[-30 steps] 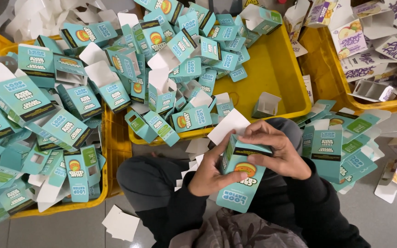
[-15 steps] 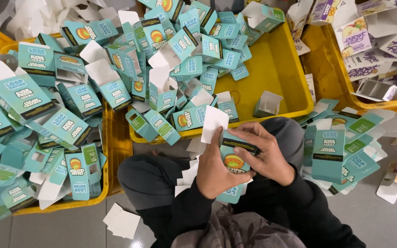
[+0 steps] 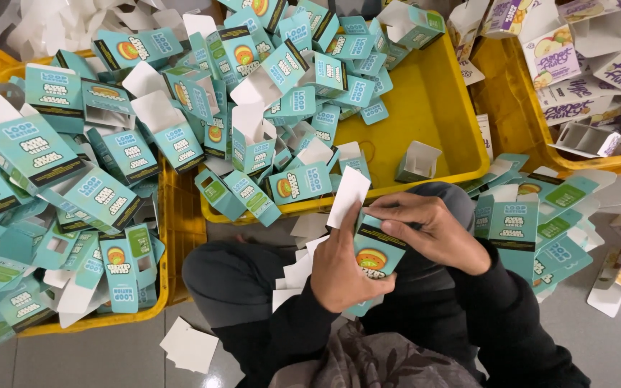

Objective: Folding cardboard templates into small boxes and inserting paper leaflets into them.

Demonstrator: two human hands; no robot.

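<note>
**Teal carton held over the lap in both hands**

Teal cardboard, printed with a round orange emblem, makes up the small carton [image 3: 372, 255] held over the person's dark-trousered lap. The left hand [image 3: 350, 269] wraps its side from below, thumb and fingers closed on it, while the right hand [image 3: 436, 230] pinches the carton's top edge. A white flap [image 3: 348, 196] stands up from its far end. Loose white card scraps [image 3: 188, 348] lie on the grey tiled floor beside the knee. To the right sits a flat stack of teal cartons [image 3: 515, 230]. Beyond the hands, the yellow plastic tray [image 3: 433, 108] holds a heap of similar teal cartons [image 3: 289, 72]; another yellow crate [image 3: 174, 237] at left brims with more.
</note>
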